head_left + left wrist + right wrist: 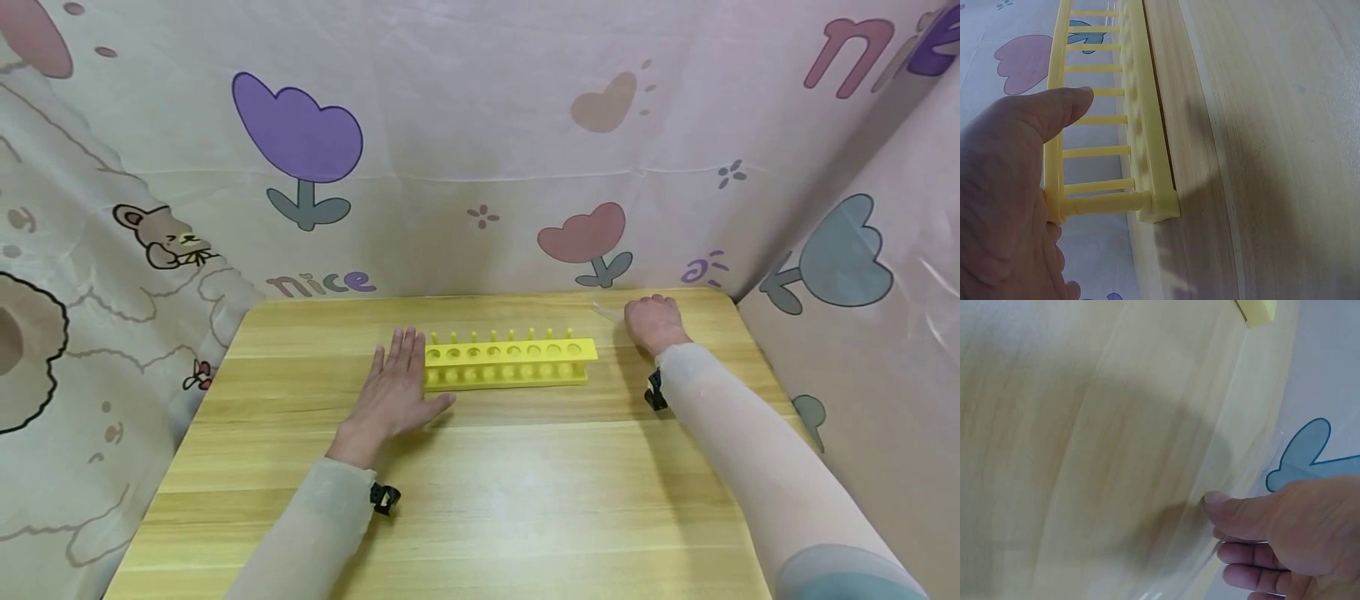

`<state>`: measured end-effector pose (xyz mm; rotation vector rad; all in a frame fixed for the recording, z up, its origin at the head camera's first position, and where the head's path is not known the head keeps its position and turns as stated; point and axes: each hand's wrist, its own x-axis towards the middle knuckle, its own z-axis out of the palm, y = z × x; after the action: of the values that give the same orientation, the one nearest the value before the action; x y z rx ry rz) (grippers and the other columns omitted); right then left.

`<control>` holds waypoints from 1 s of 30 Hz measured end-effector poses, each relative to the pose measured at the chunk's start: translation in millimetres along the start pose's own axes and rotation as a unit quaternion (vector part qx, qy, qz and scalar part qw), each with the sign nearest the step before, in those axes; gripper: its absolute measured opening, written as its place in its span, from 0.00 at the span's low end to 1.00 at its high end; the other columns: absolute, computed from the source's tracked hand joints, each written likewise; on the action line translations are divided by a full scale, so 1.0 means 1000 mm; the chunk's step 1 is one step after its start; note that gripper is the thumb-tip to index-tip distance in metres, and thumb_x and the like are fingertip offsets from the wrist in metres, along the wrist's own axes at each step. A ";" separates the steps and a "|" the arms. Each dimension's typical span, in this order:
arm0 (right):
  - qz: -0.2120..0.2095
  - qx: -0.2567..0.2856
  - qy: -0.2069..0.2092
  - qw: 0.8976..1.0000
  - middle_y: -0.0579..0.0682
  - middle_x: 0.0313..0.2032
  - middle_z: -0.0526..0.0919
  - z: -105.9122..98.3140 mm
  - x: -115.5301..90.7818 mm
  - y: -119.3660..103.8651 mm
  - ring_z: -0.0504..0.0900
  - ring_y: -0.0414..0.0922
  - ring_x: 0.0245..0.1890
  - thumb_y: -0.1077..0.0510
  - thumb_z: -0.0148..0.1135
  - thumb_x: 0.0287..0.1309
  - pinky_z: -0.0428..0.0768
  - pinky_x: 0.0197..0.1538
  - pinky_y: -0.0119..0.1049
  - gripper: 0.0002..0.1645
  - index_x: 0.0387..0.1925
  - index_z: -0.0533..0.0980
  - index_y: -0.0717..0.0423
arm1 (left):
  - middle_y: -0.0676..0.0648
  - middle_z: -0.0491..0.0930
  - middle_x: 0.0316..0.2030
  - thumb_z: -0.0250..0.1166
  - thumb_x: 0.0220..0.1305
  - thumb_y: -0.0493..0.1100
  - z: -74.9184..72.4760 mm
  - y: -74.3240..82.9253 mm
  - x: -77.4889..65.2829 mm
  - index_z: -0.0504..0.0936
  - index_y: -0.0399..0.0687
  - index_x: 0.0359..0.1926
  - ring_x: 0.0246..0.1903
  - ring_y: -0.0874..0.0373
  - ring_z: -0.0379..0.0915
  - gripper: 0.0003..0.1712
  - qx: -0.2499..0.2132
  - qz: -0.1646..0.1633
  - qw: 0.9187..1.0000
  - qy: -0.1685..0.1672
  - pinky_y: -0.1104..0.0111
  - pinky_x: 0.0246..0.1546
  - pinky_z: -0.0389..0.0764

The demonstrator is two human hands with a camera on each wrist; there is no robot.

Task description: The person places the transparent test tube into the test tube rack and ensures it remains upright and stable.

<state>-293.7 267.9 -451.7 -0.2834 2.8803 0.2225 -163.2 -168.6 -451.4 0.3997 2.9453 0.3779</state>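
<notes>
A yellow test tube rack [510, 365] stands on the wooden table, with a row of round holes and short pegs behind them. My left hand [393, 392] rests against its left end, fingers straight and thumb reaching along the front. In the left wrist view the thumb [1063, 109] overlaps the rack's upper plate [1054, 156]. To the right of the rack, near the table's back edge, my right hand [654, 323] has curled fingers and pinches a clear test tube [607, 312]. The tube's outline is faint, and part of it is hidden by the hand.
The wooden table [517, 492] meets a patterned cloth [442, 150] hanging along its back, with more cloth at both sides. Small black devices are strapped at the left wrist [385, 498] and right wrist [656, 390].
</notes>
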 end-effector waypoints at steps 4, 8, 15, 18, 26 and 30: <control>-0.013 -0.011 0.000 1.000 0.70 0.54 0.85 -0.004 0.000 -0.003 0.79 0.66 0.56 0.70 0.49 0.70 0.73 0.67 0.65 0.17 0.54 0.79 0.68 | 0.37 0.27 0.84 0.58 0.70 0.74 0.001 0.000 0.000 0.33 0.37 0.84 0.84 0.42 0.21 0.67 -0.001 0.000 1.000 0.000 0.43 0.83 0.29; -0.016 -0.009 0.010 1.000 0.68 0.50 0.85 -0.005 0.002 -0.003 0.79 0.65 0.54 0.66 0.52 0.70 0.72 0.66 0.65 0.15 0.52 0.80 0.67 | 0.37 0.27 0.84 0.58 0.70 0.74 0.001 0.000 0.000 0.33 0.37 0.84 0.84 0.42 0.21 0.67 -0.001 -0.002 1.000 -0.001 0.43 0.83 0.29; 0.001 0.060 0.032 0.998 0.65 0.44 0.86 -0.010 -0.002 0.002 0.83 0.67 0.51 0.51 0.62 0.71 0.56 0.74 0.76 0.22 0.52 0.78 0.67 | 0.37 0.27 0.84 0.59 0.70 0.72 0.000 -0.001 0.001 0.34 0.36 0.84 0.84 0.42 0.21 0.66 0.000 -0.002 1.000 -0.003 0.44 0.83 0.29; 0.010 0.085 0.063 0.994 0.68 0.48 0.86 -0.017 -0.008 0.003 0.82 0.69 0.55 0.47 0.64 0.71 0.52 0.75 0.76 0.31 0.61 0.74 0.70 | 0.36 0.27 0.84 0.60 0.70 0.71 -0.001 0.000 0.001 0.35 0.35 0.84 0.84 0.41 0.21 0.66 0.000 -0.002 1.000 -0.004 0.44 0.83 0.30; 0.027 0.133 0.166 0.977 0.60 0.29 0.81 -0.033 -0.022 0.002 0.82 0.64 0.39 0.46 0.63 0.69 0.66 0.61 0.66 0.26 0.49 0.73 0.68 | 0.36 0.28 0.84 0.60 0.70 0.72 -0.001 0.000 0.002 0.36 0.35 0.84 0.84 0.40 0.22 0.66 0.000 -0.001 1.000 -0.004 0.43 0.83 0.32; 0.018 0.182 0.197 0.963 0.59 0.32 0.80 -0.031 -0.028 0.001 0.77 0.62 0.39 0.49 0.60 0.68 0.65 0.58 0.64 0.18 0.39 0.72 0.62 | 0.36 0.28 0.84 0.61 0.70 0.71 -0.001 0.000 0.002 0.34 0.35 0.84 0.84 0.41 0.21 0.66 -0.006 -0.001 1.000 -0.005 0.43 0.83 0.31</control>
<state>-274.2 268.4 -414.9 -0.2245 3.2346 -0.4016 -164.9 -168.5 -450.9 0.3948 2.9313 0.3920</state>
